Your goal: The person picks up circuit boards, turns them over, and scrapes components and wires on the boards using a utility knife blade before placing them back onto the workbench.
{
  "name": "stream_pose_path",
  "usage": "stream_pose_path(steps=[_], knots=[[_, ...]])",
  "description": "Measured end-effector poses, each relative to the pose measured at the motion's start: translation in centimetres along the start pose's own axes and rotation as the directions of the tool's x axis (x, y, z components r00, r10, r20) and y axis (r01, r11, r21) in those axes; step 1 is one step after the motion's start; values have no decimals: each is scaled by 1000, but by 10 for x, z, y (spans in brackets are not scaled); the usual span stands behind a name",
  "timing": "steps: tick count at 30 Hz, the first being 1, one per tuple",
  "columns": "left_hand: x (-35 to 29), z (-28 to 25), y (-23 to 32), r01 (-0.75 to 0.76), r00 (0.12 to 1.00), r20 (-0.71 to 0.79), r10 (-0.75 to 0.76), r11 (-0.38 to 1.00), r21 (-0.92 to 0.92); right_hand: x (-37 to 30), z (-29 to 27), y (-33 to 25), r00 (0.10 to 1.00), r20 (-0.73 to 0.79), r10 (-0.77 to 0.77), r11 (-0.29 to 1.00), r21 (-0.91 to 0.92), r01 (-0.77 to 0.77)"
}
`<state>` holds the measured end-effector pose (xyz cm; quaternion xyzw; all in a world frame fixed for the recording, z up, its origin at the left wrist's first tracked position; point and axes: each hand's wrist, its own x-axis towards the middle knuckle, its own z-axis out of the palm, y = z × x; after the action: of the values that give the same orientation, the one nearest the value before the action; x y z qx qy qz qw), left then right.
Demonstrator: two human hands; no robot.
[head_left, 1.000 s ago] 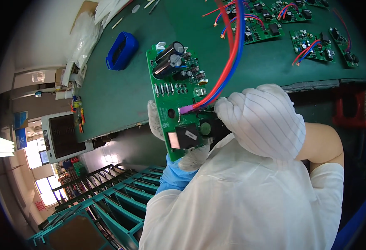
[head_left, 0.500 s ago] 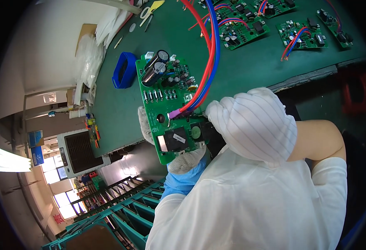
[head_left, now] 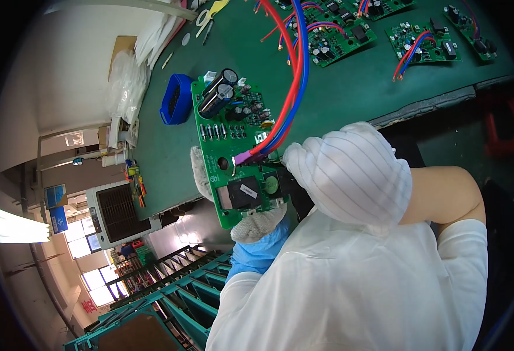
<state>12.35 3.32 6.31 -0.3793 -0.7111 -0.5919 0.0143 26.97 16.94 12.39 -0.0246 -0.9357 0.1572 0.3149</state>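
My left hand point(head_left: 259, 227), in a grey knit glove with a blue cuff, grips a green circuit board point(head_left: 211, 157) from beneath by its lower end and left edge. The board is tilted up, bearing two big black capacitors point(head_left: 216, 101) and a black relay-like block point(head_left: 243, 193). Thick red wires point(head_left: 288, 111) and a blue wire point(head_left: 301, 88) arch away from a purple sleeve point(head_left: 242, 158) on it. Beside that sleeve, my right hand point(head_left: 350, 175), in a white striped glove, is closed. Its fingertips are hidden, and what they hold cannot be made out.
Several more wired circuit boards point(head_left: 423, 50) lie on the green worktable point(head_left: 233, 52) at the far right. A blue bin point(head_left: 177, 99) of small dark parts stands left of the held board. Yellow-handled scissors point(head_left: 210, 16) and plastic bags point(head_left: 127, 85) lie beyond. The table's edge point(head_left: 432, 108) runs at right.
The held board and both hands have shifted slightly left in the picture. My grip and the closed right hand look the same.
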Motion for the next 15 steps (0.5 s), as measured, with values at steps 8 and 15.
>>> stream_pose_path(steps=[8,15], knots=[[-7,-4,7,-7,998,-67,11,998,63,-4,16,14,985,-83,-153,986,53,158],[-10,-12,12,-20,991,-129,36,992,122,-10,24,13,989,-21,-143,986,82,145]])
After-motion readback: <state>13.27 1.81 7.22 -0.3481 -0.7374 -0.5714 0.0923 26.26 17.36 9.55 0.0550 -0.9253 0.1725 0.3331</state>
